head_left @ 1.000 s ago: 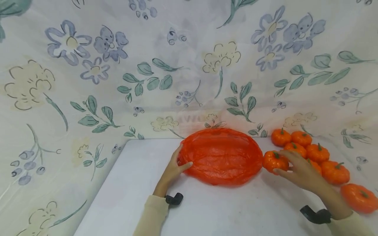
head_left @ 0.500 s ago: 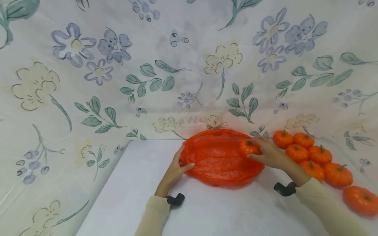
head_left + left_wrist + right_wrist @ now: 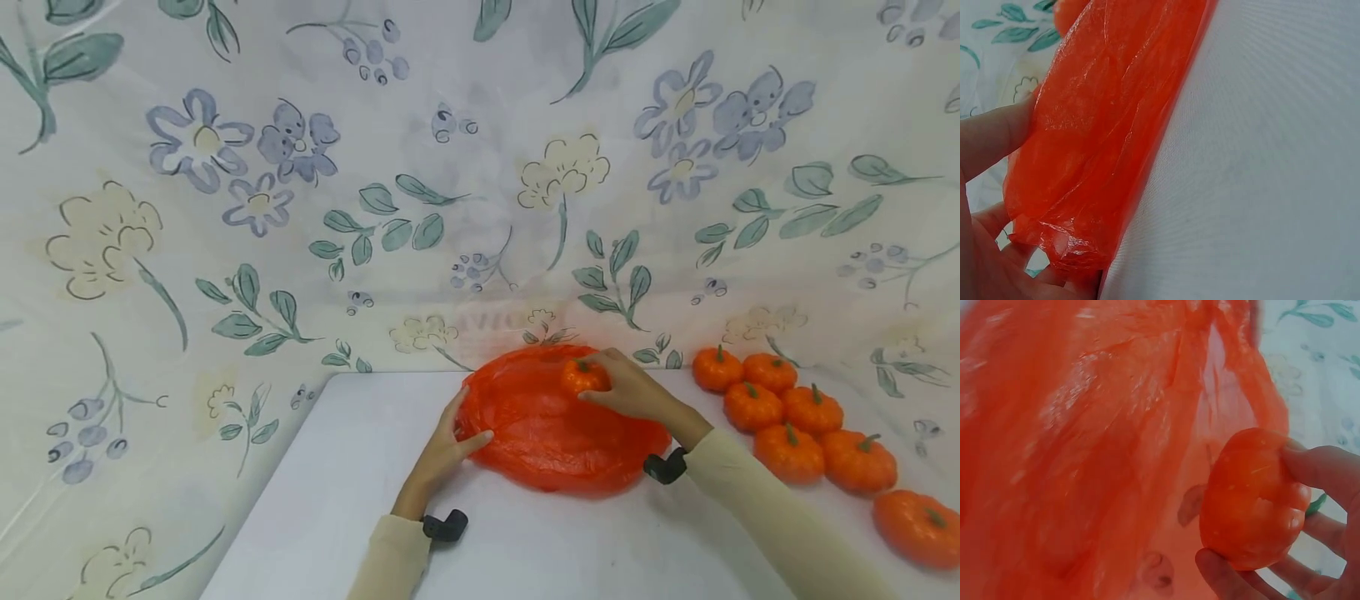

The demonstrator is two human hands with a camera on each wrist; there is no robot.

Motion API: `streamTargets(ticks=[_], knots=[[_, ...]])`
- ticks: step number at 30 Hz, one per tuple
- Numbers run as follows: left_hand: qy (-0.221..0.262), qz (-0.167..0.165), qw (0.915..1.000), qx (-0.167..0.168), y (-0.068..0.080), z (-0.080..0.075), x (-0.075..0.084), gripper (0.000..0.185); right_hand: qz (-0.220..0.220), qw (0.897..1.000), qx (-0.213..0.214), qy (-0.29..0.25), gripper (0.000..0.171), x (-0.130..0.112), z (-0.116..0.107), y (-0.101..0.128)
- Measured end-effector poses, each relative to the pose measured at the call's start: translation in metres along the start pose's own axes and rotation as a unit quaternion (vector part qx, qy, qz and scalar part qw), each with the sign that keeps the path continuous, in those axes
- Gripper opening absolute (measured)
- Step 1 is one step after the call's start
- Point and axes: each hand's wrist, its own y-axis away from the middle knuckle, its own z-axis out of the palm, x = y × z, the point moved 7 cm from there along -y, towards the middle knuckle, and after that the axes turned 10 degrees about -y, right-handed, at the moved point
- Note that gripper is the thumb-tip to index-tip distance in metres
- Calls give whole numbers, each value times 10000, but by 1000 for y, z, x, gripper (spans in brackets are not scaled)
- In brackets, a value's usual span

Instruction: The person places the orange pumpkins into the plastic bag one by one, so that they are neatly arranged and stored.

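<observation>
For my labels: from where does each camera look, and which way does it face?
Head: worn there, facing forward and down at the red bag; left hand, right hand and sleeves show.
Left wrist: worn there, facing the red bag; left hand shows.
Right wrist: worn there, facing a pumpkin; right hand shows.
Head and right wrist share that pumpkin.

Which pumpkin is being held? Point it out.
The pumpkin gripped by the right hand; the other seven pumpkins rest on the white table, untouched.

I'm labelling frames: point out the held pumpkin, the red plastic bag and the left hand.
Held pumpkin point(image 3: 1254, 500), right wrist view, on its side.
Red plastic bag point(image 3: 542, 433), head view, near its middle.
Left hand point(image 3: 442, 448), head view, on its back.
</observation>
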Motion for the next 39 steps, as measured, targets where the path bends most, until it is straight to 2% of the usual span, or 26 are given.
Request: streamTargets(ticks=[6, 10, 17, 21, 29, 36, 39], knots=[[-35, -78, 10000, 46, 3, 0, -2, 87, -111, 9996, -243, -35, 57, -13, 18, -18], [-76, -103, 9999, 3, 4, 0, -2, 88, -14, 9993, -364, -13, 59, -17, 28, -29], [-103, 202, 9997, 19, 3, -1, 3, 87, 131, 9982, -588, -14, 59, -22, 51, -43], [-129, 233, 9996, -2, 4, 0, 3, 86, 221, 9975, -673, 25, 59, -25, 61, -48], [-101, 382, 9992, -46, 6, 0, 8, 87, 376, 9977, -561, 51, 59, -15, 72, -60], [-234, 294, 9990, -248, 17, -5, 29, 91, 308, 9985, -446, -3, 59, -9, 82, -72], [-230, 318, 9990, -201, 16, -5, 28, 90, 322, 9988, -371, -46, 59, -7, 85, -77]])
